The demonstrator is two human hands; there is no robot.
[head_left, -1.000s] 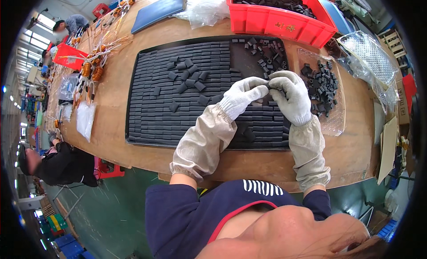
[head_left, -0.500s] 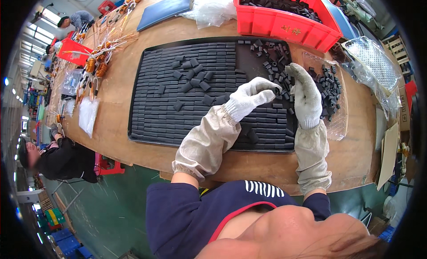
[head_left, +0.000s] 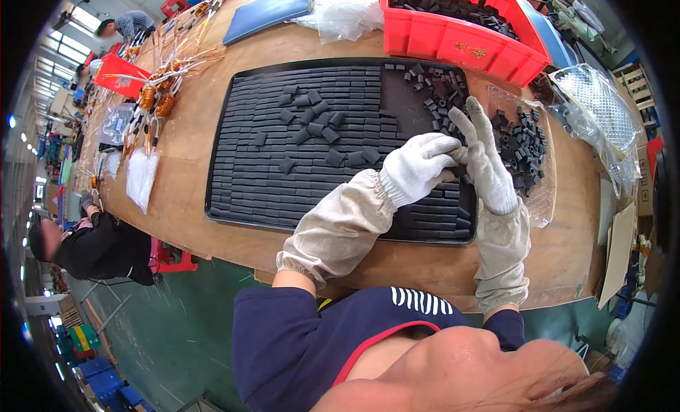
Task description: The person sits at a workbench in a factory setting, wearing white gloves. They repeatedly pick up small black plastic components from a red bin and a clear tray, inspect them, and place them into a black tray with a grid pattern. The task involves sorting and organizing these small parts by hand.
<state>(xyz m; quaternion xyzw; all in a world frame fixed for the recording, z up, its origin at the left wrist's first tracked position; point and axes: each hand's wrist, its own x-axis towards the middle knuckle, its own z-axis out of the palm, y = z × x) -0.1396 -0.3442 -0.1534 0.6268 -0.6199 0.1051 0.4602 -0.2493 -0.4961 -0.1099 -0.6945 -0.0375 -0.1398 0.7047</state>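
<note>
A large black tray (head_left: pixel 340 236) lies before me, lined with rows of small black blocks (head_left: pixel 283 122); several more lie loose on top of the rows. Over its right part, my left hand (head_left: pixel 419 168), in a white glove, has its fingers curled together against my right hand. Whatever they hold, if anything, is hidden. My right hand (head_left: pixel 489 164), also gloved, is held on edge with its fingers stretched out and upward; its thumb side meets the left fingertips. Loose short black tubes (head_left: pixel 431 86) are scattered beyond the hands in the tray's far right corner.
Right of the tray, more black pieces (head_left: pixel 523 146) are heaped on bubble wrap (head_left: pixel 544 207). A red bin (head_left: pixel 460 47) of black pieces stands behind. Copper-wound coils (head_left: pixel 164 104), a blue folder (head_left: pixel 265 15) and plastic bags lie leftward. A person in black (head_left: pixel 99 249) sits at far left.
My left hand has moved right and slightly nearer, closing the gap to my right hand. The right hand has tilted leftward. The black piece seen at my left fingertips is now hidden.
</note>
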